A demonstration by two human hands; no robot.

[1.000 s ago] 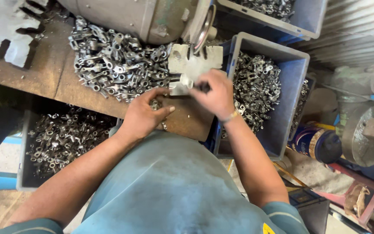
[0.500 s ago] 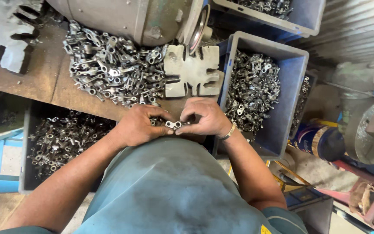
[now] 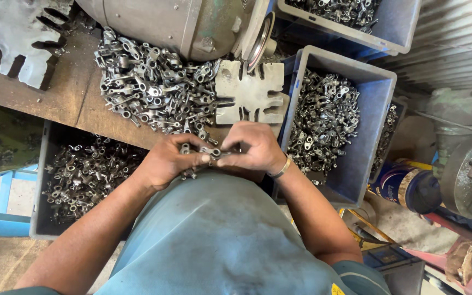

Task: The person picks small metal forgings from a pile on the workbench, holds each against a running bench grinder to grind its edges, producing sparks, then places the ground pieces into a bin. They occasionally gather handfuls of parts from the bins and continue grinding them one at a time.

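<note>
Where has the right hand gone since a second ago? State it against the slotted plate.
Yes, it moved. The right hand came off the slotted plate and drew back toward the body, now meeting the left hand on a small metal part.

metal fittings [image 3: 154, 90]: dull silver-grey | counter [image 3: 55, 98]: rusty brown | bins [image 3: 370, 142]: blue-grey | shirt [image 3: 219, 240]: faded teal | notched plate [image 3: 249, 93]: pale grey | wristband [image 3: 282, 168]: silver | can [image 3: 405, 188]: dark blue, gold band
</note>
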